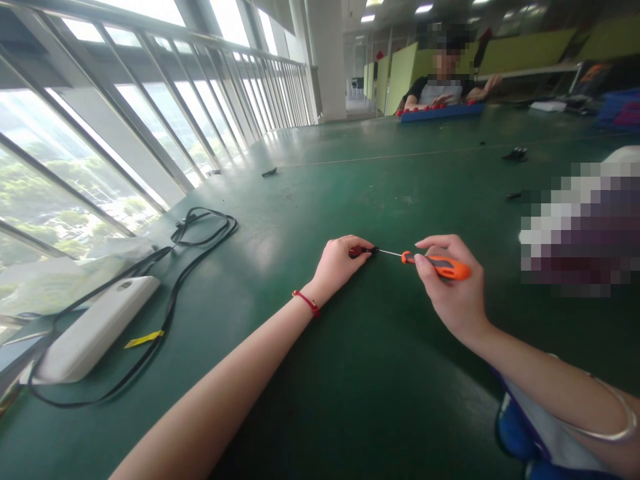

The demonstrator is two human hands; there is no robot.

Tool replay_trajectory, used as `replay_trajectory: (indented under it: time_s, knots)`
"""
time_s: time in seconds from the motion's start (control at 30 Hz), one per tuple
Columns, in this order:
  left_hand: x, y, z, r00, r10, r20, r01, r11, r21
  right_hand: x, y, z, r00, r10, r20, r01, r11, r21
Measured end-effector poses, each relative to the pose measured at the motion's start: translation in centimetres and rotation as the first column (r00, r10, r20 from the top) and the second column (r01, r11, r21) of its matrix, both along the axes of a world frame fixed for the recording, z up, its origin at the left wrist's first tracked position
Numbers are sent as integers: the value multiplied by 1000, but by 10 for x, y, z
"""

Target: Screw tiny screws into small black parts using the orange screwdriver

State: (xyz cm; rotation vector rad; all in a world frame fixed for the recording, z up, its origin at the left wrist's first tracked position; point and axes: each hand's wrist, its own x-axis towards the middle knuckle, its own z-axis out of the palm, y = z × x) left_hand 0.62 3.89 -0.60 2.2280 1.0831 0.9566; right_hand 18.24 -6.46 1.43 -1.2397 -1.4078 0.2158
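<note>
My left hand [345, 258], with a red string bracelet on its wrist, pinches a small dark part [369, 251] just above the green table [340, 373]. My right hand [453, 287] is closed round the orange and grey handle of a screwdriver [453, 268]. The thin metal shaft points left, and its tip meets or nearly meets the dark part at my left fingertips. The portion of the part inside my left fingers is hidden.
At the left lie a white power block [95, 333] and a looped black cable [173, 300] beside a metal railing [200, 60]. Small black pieces [516, 155] are at the right. Across the table sits a person [443, 87] behind a blue tray [443, 114] with red pieces.
</note>
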Motion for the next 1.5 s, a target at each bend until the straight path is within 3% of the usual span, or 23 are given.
replay_trajectory:
  time_s: [0.13,0.37,0.63,0.8,0.93,1.07,1.3,1.5]
  knots:
    - [0,2,1,1000,-4,4,4,1000,-1,-1,1,2,998,31,-46,-28,996,80]
    - [2,11,9,997,-66,-31,64,996,-68,0,1,2,1000,-5,9,6,999,-52]
    - [10,18,14,996,-71,-62,66,995,-77,3,6,1,998,3,-62,3,995,99]
    - [9,8,21,994,-46,-104,35,994,-103,5,4,0,999,11,-38,-11,1000,8]
    - [5,-2,16,999,22,-49,-28,992,-126,4,3,0,1000,9,-27,-8,999,37]
    - [1,-3,7,999,37,-21,-38,998,-50,4,5,-1,996,62,-68,-52,988,147]
    - [1,4,5,998,3,-58,1,997,71,2,3,-1,998,69,-1,-69,997,-40]
    - [1,5,4,998,-2,-57,6,997,71,1,4,0,998,50,-23,-48,994,95]
